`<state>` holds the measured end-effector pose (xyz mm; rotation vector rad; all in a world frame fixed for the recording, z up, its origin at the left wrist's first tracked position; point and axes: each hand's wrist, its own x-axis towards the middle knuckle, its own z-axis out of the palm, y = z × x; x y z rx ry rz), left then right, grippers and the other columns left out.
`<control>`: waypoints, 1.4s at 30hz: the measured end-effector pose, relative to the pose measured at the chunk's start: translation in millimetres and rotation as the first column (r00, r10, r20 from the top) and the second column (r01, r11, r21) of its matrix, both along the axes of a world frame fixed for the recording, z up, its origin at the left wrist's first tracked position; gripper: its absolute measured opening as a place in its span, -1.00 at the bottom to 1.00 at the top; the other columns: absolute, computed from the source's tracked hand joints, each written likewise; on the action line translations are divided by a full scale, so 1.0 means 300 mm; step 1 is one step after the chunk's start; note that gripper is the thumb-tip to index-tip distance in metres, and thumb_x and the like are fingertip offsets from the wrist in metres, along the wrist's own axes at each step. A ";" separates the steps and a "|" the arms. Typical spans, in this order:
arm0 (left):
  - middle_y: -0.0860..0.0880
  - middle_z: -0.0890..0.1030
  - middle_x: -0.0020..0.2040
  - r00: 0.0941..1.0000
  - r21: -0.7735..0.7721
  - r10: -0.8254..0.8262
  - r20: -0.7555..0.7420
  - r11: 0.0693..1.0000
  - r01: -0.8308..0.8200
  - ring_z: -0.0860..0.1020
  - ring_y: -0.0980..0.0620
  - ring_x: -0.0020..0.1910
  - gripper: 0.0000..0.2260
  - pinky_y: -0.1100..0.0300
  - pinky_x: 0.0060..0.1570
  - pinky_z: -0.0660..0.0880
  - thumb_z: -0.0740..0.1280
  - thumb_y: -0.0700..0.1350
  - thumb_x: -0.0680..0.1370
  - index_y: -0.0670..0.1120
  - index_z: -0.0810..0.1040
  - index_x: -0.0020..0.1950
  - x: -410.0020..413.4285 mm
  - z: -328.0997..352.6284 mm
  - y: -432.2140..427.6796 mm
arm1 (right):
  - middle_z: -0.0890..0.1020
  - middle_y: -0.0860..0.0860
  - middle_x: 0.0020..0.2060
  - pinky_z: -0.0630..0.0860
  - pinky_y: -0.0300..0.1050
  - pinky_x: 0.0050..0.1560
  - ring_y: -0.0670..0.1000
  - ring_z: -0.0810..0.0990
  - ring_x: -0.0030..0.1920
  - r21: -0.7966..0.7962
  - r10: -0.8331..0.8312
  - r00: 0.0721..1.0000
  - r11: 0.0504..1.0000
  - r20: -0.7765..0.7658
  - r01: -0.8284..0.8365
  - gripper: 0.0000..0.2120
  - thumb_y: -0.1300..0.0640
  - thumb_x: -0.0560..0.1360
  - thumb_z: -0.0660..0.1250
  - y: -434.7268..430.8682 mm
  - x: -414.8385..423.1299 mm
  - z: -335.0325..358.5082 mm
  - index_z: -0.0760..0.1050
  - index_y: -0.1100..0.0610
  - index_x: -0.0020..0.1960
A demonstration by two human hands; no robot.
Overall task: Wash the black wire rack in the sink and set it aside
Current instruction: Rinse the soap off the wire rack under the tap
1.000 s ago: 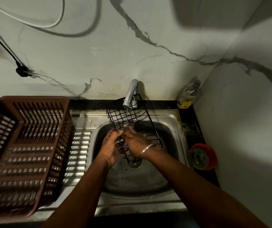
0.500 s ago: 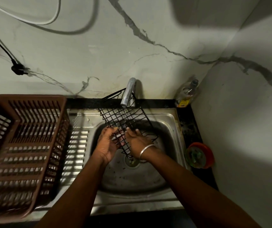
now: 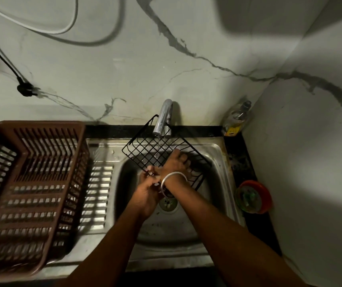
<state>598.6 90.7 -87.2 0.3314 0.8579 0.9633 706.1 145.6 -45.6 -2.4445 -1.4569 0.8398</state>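
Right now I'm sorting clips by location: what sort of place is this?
Probably a home kitchen: a steel sink, its tap running, and a brown dish basket beside it.

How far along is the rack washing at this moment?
Done: nothing finished yet. In hand: the left hand grips the black wire rack under the running tap over the sink; the right hand lies on its mesh. Left: finish rinsing, set it aside.

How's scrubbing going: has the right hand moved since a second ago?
Yes. The right hand slid from near the drain toward the faucet, over the black wire rack.
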 end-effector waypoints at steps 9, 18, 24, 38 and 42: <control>-0.23 0.43 0.42 0.985 -0.080 0.165 -0.055 0.982 -0.169 0.55 -0.27 0.30 -0.03 -0.42 0.38 0.40 0.58 0.42 0.29 0.06 0.35 0.58 -0.114 0.070 0.054 | 0.25 0.18 0.49 0.28 0.36 0.35 0.27 0.19 0.50 0.012 0.205 0.974 0.978 0.097 -0.207 0.04 -0.49 0.17 0.50 0.035 0.144 0.015 0.19 -0.08 0.47; -0.12 0.68 0.21 0.893 0.038 0.036 -0.449 0.999 -0.021 0.66 -0.09 0.05 -0.52 -0.13 0.00 0.68 0.34 0.24 0.62 0.01 0.54 0.44 -0.104 0.110 0.080 | -0.07 0.18 0.65 0.09 0.41 0.54 0.28 -0.11 0.63 -0.162 0.519 0.827 0.854 0.215 -0.494 0.00 -0.30 0.43 0.47 0.084 0.205 0.060 -0.01 -0.06 0.66; -0.11 0.68 0.29 0.921 0.031 0.083 -0.380 0.997 -0.077 0.68 -0.16 0.22 -0.48 -0.16 0.04 0.68 0.23 0.36 0.58 0.08 0.55 0.39 -0.025 0.097 0.045 | -0.49 0.21 0.54 -0.24 0.35 0.57 0.32 -0.48 0.55 -0.244 0.593 0.803 0.789 0.064 -0.563 -0.01 -0.27 0.60 0.25 0.031 0.019 -0.011 -0.40 0.06 0.63; 0.02 0.68 0.33 0.911 0.062 0.056 -0.409 0.998 -0.034 0.71 -0.05 0.19 -0.45 -0.07 -0.01 0.70 0.16 0.37 0.60 0.17 0.49 0.52 -0.023 0.137 0.030 | -0.21 -0.07 0.66 -0.16 0.34 0.57 0.08 -0.29 0.64 -0.146 0.847 0.528 0.532 0.066 -0.834 -0.03 0.26 0.50 0.39 0.070 -0.004 -0.009 -0.15 -0.05 0.68; 0.05 0.66 0.35 0.894 0.065 0.069 -0.442 0.997 -0.044 0.68 -0.05 0.23 -0.42 -0.10 0.05 0.70 0.16 0.40 0.58 0.18 0.49 0.51 -0.031 0.143 0.026 | -0.23 -0.07 0.66 -0.26 0.33 0.58 0.11 -0.34 0.62 -0.096 0.830 0.556 0.557 0.037 -0.825 -0.08 0.23 0.55 0.33 0.065 0.013 -0.013 -0.19 -0.04 0.68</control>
